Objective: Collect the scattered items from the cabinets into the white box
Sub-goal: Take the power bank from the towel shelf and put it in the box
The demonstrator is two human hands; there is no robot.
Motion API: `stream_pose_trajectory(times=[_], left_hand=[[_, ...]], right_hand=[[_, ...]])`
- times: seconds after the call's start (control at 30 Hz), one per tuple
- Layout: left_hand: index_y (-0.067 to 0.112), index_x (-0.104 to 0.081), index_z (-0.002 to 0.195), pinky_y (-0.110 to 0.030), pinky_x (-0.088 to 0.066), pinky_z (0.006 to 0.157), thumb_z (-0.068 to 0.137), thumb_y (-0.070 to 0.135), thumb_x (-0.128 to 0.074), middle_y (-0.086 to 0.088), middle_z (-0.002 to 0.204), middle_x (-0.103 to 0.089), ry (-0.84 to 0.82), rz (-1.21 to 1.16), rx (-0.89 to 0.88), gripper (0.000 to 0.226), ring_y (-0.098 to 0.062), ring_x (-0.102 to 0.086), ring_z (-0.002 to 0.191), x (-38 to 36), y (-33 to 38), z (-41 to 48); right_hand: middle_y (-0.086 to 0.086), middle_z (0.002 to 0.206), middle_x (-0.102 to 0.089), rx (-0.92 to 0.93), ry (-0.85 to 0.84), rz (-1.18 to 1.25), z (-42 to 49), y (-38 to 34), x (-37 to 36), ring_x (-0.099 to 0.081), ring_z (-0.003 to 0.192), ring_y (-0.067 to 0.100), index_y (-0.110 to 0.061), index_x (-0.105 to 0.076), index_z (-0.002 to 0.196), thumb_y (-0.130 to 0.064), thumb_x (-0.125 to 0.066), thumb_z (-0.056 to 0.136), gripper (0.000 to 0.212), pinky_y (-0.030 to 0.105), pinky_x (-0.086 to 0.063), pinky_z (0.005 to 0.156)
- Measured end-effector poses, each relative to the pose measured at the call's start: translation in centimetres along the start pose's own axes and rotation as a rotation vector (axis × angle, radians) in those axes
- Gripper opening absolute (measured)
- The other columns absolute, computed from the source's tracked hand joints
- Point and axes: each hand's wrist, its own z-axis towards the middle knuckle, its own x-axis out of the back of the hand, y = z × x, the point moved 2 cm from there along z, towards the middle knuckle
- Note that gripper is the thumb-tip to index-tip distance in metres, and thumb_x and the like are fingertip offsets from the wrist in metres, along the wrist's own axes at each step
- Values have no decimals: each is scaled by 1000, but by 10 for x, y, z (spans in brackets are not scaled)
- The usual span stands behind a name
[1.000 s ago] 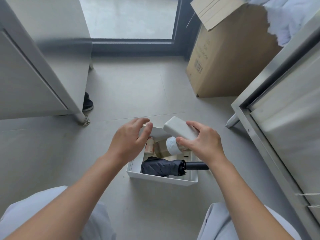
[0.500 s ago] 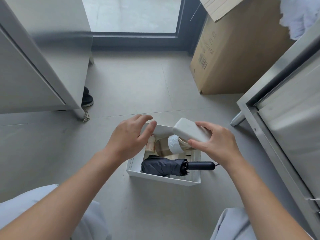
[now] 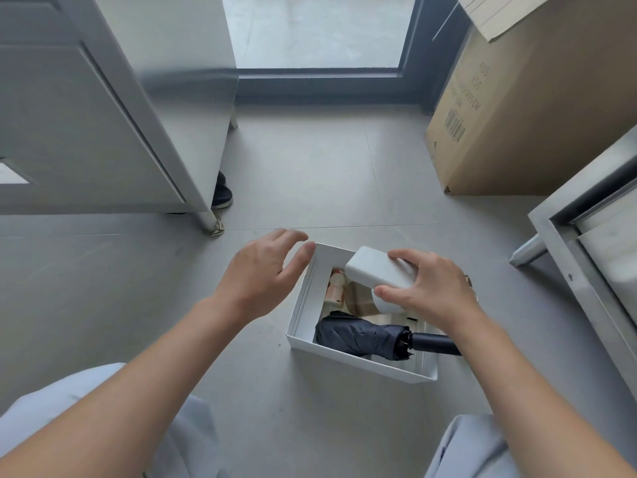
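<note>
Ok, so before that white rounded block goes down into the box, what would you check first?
1. Grip: the right hand pinches the white rounded plastic block between thumb and fingers: ok.
2. Position: it is held above the far end of the white rectangular box: ok.
3. Landing spot: a beige checked bundle lies underneath; free room: cannot tell.
4. Path: the left hand is open, at the far-left corner, outside the box: ok.
5. Contents: the black folded umbrella has its handle poking over the right rim: not ok.
</note>
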Motion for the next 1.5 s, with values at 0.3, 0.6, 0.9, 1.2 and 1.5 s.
stream_pose_trajectory(times=[0.3,0.6,0.9,1.2,1.5], left_hand=[[24,-61,121,-37,-47,90,95,62,-27,8,121,-64,-63,73,53,58,-16,-62,107,-3,-16,-16],[23,-59,127,-36,-45,92,97,65,-22,6,125,-63,-97,163,10,63,-22,-60,107,0,-17,-22],[22,-60,126,-37,-45,91,98,61,-26,5,125,-63,-117,176,-6,59,-22,-61,105,1,-26,-24],[25,-59,125,-36,-46,88,97,60,-26,8,124,-63,-112,131,-4,56,-21,-62,100,-3,-31,-19],[26,-59,124,-36,-46,89,95,64,-23,9,123,-63,-117,98,-2,60,-17,-61,106,-5,-36,-16]], right_hand=[[-10,114,-73,-279,-53,190,28,-4,-100,-65,101,15,-29,-71,116,-60,-78,67,59,31,-51,83],[-1,118,-69,-56,-227,-42,-2,15,-174,-58,112,24,-26,-64,129,-54,-75,71,65,34,-46,87],[-8,134,-62,21,-416,-3,6,15,-187,-52,126,16,-28,-60,134,-50,-80,72,69,31,-42,102],[-4,118,-70,-188,-414,34,24,22,-169,-64,112,17,-22,-67,124,-51,-71,83,51,30,-49,90],[-9,97,-72,-212,-377,94,22,25,-167,-67,100,13,-23,-74,109,-30,-75,82,27,29,-53,90]])
